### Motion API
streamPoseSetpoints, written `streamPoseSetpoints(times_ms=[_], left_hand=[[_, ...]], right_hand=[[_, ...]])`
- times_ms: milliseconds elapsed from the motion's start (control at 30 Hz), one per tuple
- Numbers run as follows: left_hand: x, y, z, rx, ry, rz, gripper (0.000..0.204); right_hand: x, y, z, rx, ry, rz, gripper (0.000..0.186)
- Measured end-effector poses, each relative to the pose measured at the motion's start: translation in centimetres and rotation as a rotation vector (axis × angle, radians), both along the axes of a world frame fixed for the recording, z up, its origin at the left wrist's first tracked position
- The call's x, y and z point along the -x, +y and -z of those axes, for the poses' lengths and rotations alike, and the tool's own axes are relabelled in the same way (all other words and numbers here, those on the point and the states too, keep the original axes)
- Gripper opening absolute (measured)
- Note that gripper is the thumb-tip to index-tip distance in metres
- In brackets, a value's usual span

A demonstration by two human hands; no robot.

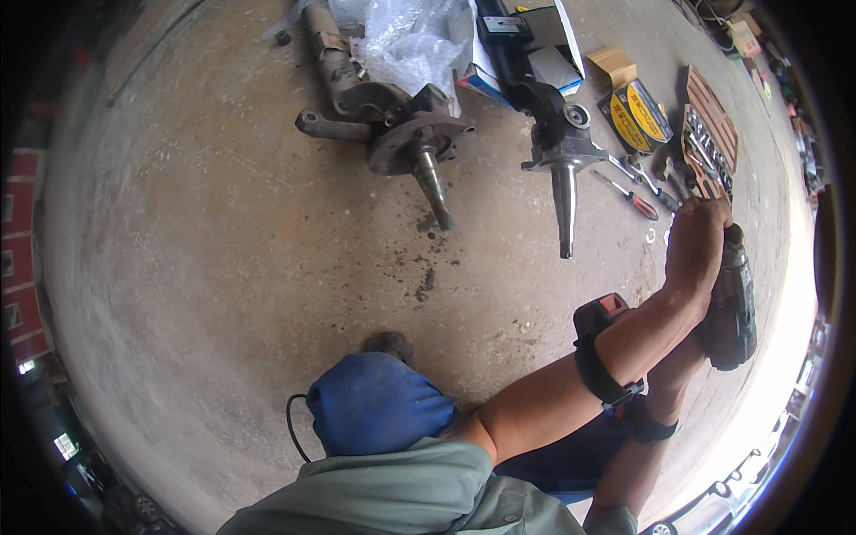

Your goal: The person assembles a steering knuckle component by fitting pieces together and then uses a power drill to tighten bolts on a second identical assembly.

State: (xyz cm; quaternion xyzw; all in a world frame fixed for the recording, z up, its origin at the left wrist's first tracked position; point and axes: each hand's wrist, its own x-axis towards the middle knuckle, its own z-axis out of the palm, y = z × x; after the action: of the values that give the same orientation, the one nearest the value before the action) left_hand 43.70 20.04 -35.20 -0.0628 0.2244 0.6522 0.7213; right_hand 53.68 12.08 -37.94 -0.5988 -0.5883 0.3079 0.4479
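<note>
Far to the right, my right hand is closed around a dark cordless impact wrench and is largely hidden behind my left forearm. My left hand curls its fingers beside the tool's round nose; whatever they hold is hidden. A black block with a red part shows beside my left forearm. At the top lie two steering knuckles with struts: a worn, rusty one with a dull spindle, and a black one with a bright spindle pointing at me.
An open brown socket case stands beyond my hands. Near it lie a red-and-black screwdriver, a ratchet, a yellow-and-black box and a small cardboard box. Bubble wrap and a white carton surround the struts. My blue-trousered knee is below.
</note>
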Motion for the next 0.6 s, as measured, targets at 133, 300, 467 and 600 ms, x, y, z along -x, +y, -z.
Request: streamPoseSetpoints(times_ms=[133, 300, 467, 600], left_hand=[[-0.1, 0.0, -0.08, -0.016, 0.009, -0.024, 0.012], [0.4, -0.25, -0.38, 0.028, 0.01, -0.002, 0.014], [-0.08, 0.05, 0.24, -0.052, -0.018, -0.028, 0.009], [-0.32, 0.14, 0.53, -0.066, -0.055, 0.013, 0.01]], right_hand=[[-0.08, -0.07, 0.14, 0.005, 0.01, 0.005, 0.05], [-0.3, -0.32, 0.27, 0.011, 0.024, 0.003, 0.052], [-0.18, -0.23, 0.18, 0.008, 0.029, 0.0, 0.055], [-0.16, -0.08, 0.33, 0.012, 0.03, 0.003, 0.056]])
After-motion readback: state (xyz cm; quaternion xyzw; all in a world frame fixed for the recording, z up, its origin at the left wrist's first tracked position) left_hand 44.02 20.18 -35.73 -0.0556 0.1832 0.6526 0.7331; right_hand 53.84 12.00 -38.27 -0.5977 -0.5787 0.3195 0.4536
